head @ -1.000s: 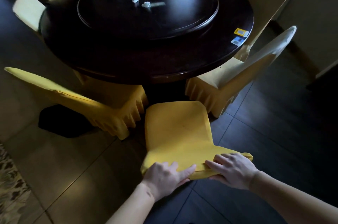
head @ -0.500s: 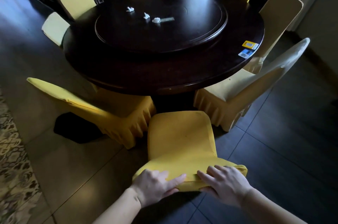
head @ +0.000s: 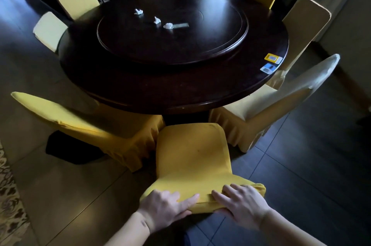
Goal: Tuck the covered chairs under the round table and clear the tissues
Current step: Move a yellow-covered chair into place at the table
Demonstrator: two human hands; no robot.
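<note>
Gripping chair top w/ both hands; backrest table-ward

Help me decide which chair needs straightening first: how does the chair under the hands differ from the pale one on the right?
The held chair is deep yellow; the pale chair is cream. The held chair faces the round table squarely, while the pale chair stands angled to it. The left hand and right hand grip the held chair's backrest top; nothing touches the pale chair. Both wear skirted fabric covers and sit at the table's near edge.
</note>
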